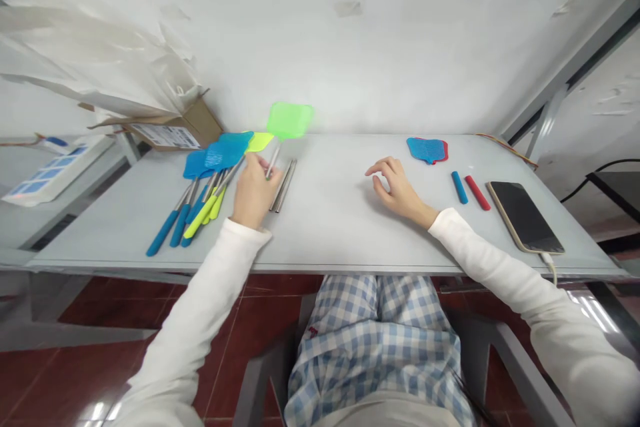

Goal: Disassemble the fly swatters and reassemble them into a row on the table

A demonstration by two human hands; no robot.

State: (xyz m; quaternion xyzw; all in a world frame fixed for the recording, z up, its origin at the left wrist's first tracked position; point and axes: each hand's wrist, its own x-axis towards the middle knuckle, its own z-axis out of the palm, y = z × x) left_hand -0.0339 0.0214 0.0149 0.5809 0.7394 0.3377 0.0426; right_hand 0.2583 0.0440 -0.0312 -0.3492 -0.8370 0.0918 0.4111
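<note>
My left hand (254, 192) is closed round the metal shaft of a green fly swatter (290, 121), whose head stands up toward the wall. Just right of that hand lie metal tubes (287, 188). To its left is a pile of assembled fly swatters with blue heads (227, 149) and blue or yellow-green grips (200, 217); a yellow-green head (260, 141) shows behind. My right hand (396, 188) hovers at or near the tabletop, fingers bent and apart, with nothing in it. Beyond it are a blue swatter head (426, 149) on a red one (445, 151), a blue grip (459, 187) and a red grip (477, 193).
A phone (526, 217) with a white cable lies at the right of the grey table (330, 240). An opened cardboard box (173, 130) stands at the back left, near a power strip (57, 170). The white wall (370, 47) closes off the back edge.
</note>
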